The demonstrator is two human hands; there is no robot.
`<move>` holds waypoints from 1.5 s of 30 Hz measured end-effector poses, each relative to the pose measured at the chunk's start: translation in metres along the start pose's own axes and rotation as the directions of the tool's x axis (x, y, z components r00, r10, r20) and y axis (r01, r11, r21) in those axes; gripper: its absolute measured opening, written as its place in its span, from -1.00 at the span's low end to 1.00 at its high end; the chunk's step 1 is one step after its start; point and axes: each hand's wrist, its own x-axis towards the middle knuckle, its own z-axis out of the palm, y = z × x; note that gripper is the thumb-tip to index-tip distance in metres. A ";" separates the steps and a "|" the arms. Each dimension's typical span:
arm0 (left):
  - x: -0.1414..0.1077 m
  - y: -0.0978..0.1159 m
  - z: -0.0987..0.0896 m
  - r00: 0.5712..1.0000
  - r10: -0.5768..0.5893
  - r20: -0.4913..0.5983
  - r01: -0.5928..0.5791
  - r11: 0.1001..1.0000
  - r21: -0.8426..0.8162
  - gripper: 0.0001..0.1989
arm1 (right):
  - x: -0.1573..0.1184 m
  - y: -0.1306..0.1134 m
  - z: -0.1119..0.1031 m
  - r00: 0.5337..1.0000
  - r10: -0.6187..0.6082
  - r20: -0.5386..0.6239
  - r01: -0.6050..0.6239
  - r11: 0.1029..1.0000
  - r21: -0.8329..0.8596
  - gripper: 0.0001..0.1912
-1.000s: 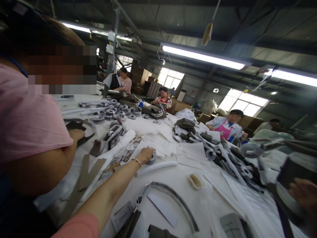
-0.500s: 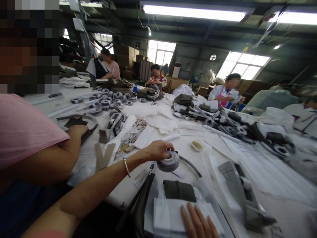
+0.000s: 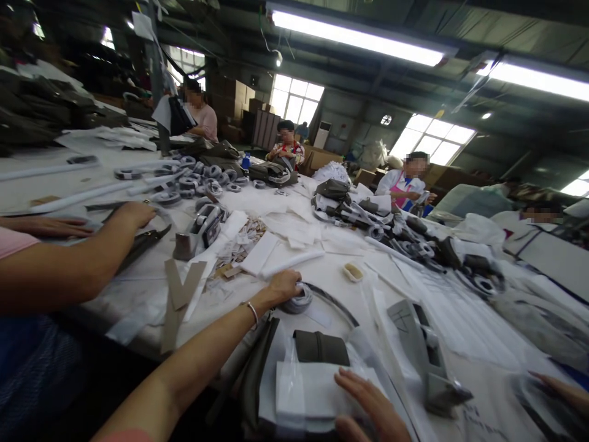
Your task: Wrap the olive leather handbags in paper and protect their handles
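Note:
My left hand [image 3: 284, 287], with a bracelet on the wrist, has its fingers closed on a wrapped strap coil [image 3: 298, 299] at the table's middle. A dark strap [image 3: 338, 301] curves from the coil to the right. Near the front edge my right hand [image 3: 368, 402] is spread with fingers apart over the white paper [image 3: 306, 390] on a bag. The bag's dark olive part [image 3: 321, 348] shows above the paper, with clear plastic around it.
A grey tape dispenser [image 3: 426, 356] stands at right, a small yellowish dish [image 3: 353, 272] beyond the coil. Heaps of wrapped bags [image 3: 391, 215] lie farther back. A co-worker's arms [image 3: 87, 264] reach in at left; another person's hand [image 3: 564, 393] shows at right.
My left hand has lowered the coil towards the table. My right hand's thumb has come into view. The view has shifted, and a person's hand with a blurred dark coil now shows at right.

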 end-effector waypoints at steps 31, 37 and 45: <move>0.001 -0.016 0.017 0.996 0.017 -0.093 -0.037 0.977 -0.211 -0.72 | 0.155 0.061 0.000 0.789 0.490 0.371 -0.501 0.862 -0.074 -0.90; 0.001 -0.016 0.021 0.995 0.028 -0.098 -0.051 0.969 -0.242 -0.69 | 0.157 0.082 -0.027 0.787 0.502 0.359 -0.616 0.607 0.503 -0.62; 0.004 -0.021 0.029 0.993 0.035 -0.111 -0.064 0.961 -0.270 -0.66 | 0.254 0.083 0.029 0.764 0.594 0.251 -0.537 0.372 0.757 -0.48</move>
